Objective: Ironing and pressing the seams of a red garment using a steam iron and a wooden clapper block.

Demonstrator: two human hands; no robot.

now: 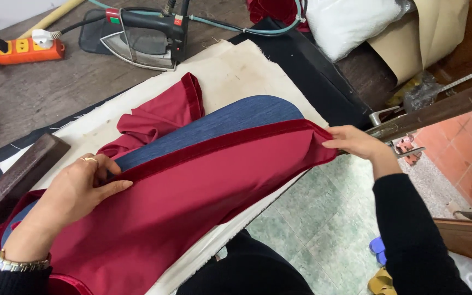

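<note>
Head view: the red cloth [192, 202] spreads across the centre and lower left, draped over a blue pad [219, 123] on a cream board cover [236, 65]. The left hand [75, 191], lower left, pinches the cloth's folded edge. The right hand [356, 143], centre right, grips its far corner. An iron [146, 38] stands at top.

A worn wooden tabletop [45, 90] carries a cream pressing cloth [230, 68] — beyond it, an orange power strip [25, 51]. Below lie pale green floor tiles [323, 218] — terracotta tiles [465, 142] further out.
</note>
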